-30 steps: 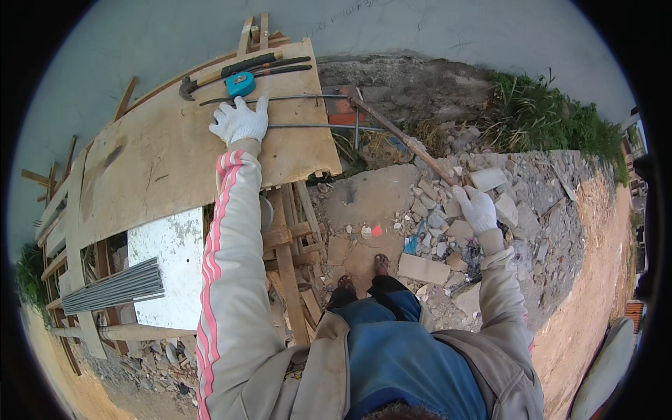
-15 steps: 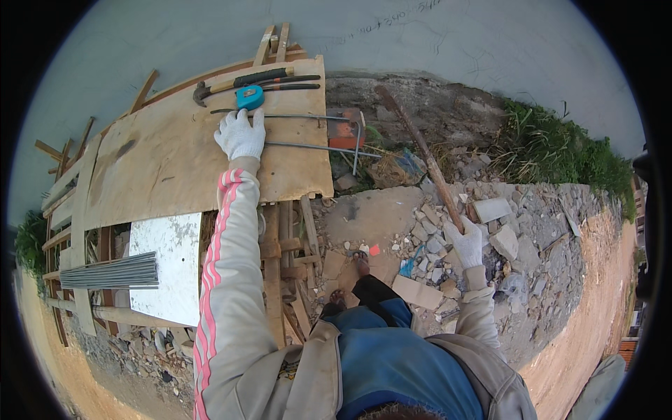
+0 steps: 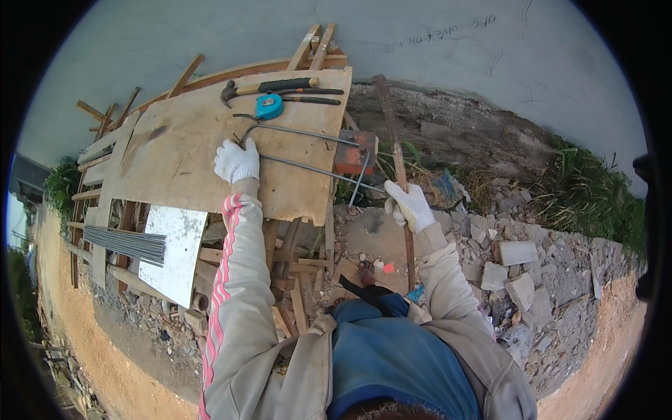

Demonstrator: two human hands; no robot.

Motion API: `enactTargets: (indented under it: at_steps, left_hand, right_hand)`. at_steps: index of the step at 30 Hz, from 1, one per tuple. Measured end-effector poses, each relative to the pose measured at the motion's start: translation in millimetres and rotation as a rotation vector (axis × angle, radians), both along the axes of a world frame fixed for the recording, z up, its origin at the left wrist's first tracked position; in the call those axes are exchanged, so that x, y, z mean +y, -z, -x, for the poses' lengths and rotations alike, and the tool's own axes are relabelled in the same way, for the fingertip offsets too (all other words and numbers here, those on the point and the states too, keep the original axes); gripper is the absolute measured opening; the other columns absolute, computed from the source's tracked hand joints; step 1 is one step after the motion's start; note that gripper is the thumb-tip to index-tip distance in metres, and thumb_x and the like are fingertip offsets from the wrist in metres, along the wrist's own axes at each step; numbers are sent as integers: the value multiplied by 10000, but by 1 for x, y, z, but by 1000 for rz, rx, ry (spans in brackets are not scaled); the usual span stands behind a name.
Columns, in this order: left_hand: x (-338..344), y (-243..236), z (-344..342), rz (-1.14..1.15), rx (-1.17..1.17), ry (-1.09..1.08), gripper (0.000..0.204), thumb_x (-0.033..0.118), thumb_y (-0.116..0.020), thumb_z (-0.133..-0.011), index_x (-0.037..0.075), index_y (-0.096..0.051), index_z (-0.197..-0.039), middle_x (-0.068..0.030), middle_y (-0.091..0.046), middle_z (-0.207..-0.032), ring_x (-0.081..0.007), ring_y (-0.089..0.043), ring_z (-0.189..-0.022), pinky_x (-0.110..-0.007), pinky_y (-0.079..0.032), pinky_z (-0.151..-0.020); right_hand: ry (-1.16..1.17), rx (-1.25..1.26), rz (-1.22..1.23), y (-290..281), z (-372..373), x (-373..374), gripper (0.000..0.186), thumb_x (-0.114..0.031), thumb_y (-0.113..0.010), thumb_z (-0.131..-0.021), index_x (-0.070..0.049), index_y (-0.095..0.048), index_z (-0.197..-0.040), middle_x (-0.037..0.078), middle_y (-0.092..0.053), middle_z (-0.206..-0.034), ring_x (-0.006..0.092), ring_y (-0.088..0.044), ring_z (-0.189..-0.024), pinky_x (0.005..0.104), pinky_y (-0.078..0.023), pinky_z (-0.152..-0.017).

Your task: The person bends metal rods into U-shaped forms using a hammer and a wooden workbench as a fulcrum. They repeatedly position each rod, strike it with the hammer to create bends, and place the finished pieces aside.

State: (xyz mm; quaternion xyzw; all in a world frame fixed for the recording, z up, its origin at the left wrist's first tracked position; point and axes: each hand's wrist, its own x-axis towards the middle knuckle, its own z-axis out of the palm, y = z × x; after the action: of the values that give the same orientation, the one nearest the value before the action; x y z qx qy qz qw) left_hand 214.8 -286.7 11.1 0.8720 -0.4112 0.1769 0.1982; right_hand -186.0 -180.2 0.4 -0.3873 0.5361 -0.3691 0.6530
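Observation:
My left hand (image 3: 236, 162), in a white knit glove, is closed on the left end of a bent steel rod (image 3: 301, 168) over the plywood tabletop. The rod forms a long open loop whose right end reaches past the board's edge, over a reddish block (image 3: 350, 158). My right hand (image 3: 410, 208), gloved too, is wrapped round a long rusty bar (image 3: 400, 164) standing right of the table. One tip of the rod comes close to that hand; whether they touch I cannot tell. Beyond the rod lie a teal tape measure (image 3: 269, 106), a claw hammer (image 3: 269, 86) and a dark-handled tool (image 3: 313, 100).
A bundle of thin steel rods (image 3: 126, 243) rests at the left, partly over a white panel (image 3: 176, 253). The plywood (image 3: 168, 168) sits on a timber frame against a grey wall (image 3: 448, 56). Broken rubble (image 3: 521, 290) covers the ground at right, with grass (image 3: 595, 196) behind.
My right hand has moved left and away from me, bringing the rusty bar nearer the table's edge and more upright. My left hand has closed round the rod, which now sits turned.

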Motion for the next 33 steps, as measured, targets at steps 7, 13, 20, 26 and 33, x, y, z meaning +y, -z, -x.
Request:
enactTargets:
  at_steps: [7,13,20,26,33]
  left_hand:
    - [-14,-1,-43,-184,323,104,496,425,-693,-860,20,-763,-1138,-228,-763,-1097,-393,-732,-1051,-468,-554,-934]
    - [11,-2,-65,357,954,347,413,228,-735,-864,-54,-740,-1166,-141,-766,-960,-244,-728,-886,-371,-565,-789]
    - [23,-37,-23,958,1805,686,446,308,-598,-1073,-62,-646,-1316,-161,-743,-1164,-257,-739,-872,-352,-608,-765]
    - [11,-15,-39,743,1633,401,493,395,-566,-1079,-47,-691,-1259,-135,-753,-1024,-237,-721,-919,-362,-572,-773]
    - [-6,7,-49,175,340,270,397,387,-593,-1019,50,-765,-1137,-190,-767,-989,-367,-729,-979,-464,-558,-858]
  right_hand:
    - [-191,-117,-87,-7,-7,-18,329,-317,-737,-982,-7,-665,-900,63,-613,-587,105,-438,-362,285,-322,-349]
    - [-157,-107,55,-35,12,-24,257,-251,-754,-958,-18,-650,-929,54,-598,-607,102,-457,-390,266,-326,-363]
    - [-91,10,307,-53,26,-63,220,-170,-727,-997,17,-659,-1090,32,-620,-695,66,-480,-460,247,-357,-422]
    - [-21,53,309,-21,15,-80,207,-167,-751,-983,-12,-683,-1102,10,-630,-714,54,-496,-494,243,-371,-448]
    - [-64,46,262,0,10,-91,205,-177,-743,-989,-16,-672,-1094,19,-612,-690,75,-487,-465,261,-361,-424]
